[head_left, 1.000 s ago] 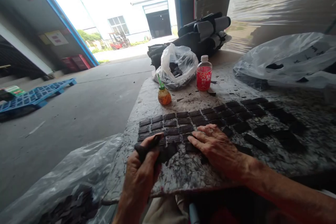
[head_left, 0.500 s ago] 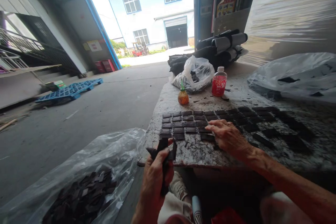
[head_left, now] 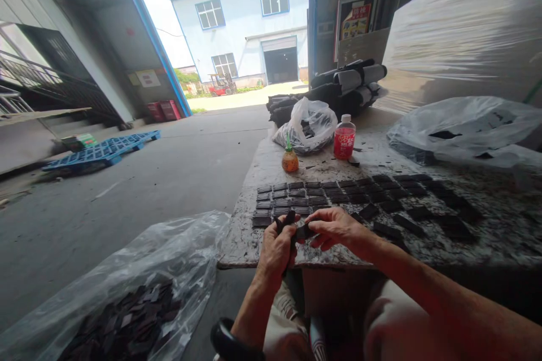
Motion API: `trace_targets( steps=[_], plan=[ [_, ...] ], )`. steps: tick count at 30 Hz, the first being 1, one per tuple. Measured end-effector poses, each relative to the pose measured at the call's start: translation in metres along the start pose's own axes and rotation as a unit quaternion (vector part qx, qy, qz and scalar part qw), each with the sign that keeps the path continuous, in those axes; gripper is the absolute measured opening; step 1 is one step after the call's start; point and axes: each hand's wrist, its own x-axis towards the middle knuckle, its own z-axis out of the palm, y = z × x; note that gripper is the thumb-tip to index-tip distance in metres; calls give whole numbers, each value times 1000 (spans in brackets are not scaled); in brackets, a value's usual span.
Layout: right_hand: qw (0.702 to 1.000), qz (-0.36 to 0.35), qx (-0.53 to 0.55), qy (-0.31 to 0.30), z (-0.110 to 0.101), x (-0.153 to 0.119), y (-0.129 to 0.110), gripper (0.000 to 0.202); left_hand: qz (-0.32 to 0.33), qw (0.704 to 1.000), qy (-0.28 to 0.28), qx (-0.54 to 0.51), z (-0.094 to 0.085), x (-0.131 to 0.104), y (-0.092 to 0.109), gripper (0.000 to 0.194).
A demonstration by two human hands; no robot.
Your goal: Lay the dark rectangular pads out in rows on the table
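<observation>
Strips of dark material (head_left: 290,218) are jutting from the left hand (head_left: 273,248), whose fingers are curling closely around the bunch, perhaps so that several are lying within reach at once. The right hand (head_left: 336,228) is pinching a single dark piece (head_left: 304,231), which is bridging the gap between both hands above the near part of the table (head_left: 239,248). Down to the left, a clear bag (head_left: 182,240) is holding a heap of scraps (head_left: 127,316), clear of both hands. Beyond the hands, rows of pieces (head_left: 339,198) are lying flat, probably spread out singly; rightward, loose pieces (head_left: 409,224) are lying askew and cluttering the surface. Past the rows, a squeeze bottle (head_left: 290,162) is standing upright. Behind it, a small bag (head_left: 313,124) and a drink bottle (head_left: 344,142) are sitting side by side, while a large bag (head_left: 461,127) is bulging to the right. Rolls (head_left: 351,82) are resting farther back, partly blocking the view; outside, a red forklift (head_left: 222,88) is standing near a pale building (head_left: 241,39).
</observation>
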Motion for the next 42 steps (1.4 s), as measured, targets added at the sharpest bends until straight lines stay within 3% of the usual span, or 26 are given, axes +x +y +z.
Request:
trace_targets(
  steps=[6,12,17,20,24,27,32,36,39,42],
  plan=[
    [999,8,-20,37,-7,5,19,29,-21,995,-34,-87,-11,1,5,25],
    [984,-46,-150,84,-20,-3,38,27,-19,992,-13,-124,-27,-6,7,22],
    [924,-151,-291,195,-34,-18,33,24,-27,996,-10,-88,-21,-23,13,21],
    [888,-188,-351,231,-45,-17,26,18,-27,997,-8,-66,-18,-25,17,22],
    [850,-238,-413,226,-48,-17,25,24,-36,998,19,-56,-29,-19,16,26],
    [826,-290,-447,183,-34,-26,38,30,-42,997,31,-55,-36,-16,13,30],
    [783,-322,-513,139,-8,-36,62,36,-81,995,52,-40,-26,-20,22,39],
    [808,-310,-488,119,-14,-37,58,32,-121,989,79,-9,-9,-24,30,38],
    [829,-320,-413,200,-32,-36,55,25,-148,984,95,4,-1,-24,30,39],
    [823,-319,-372,288,-51,-30,60,21,-161,979,120,20,3,-21,27,37]
  ],
)
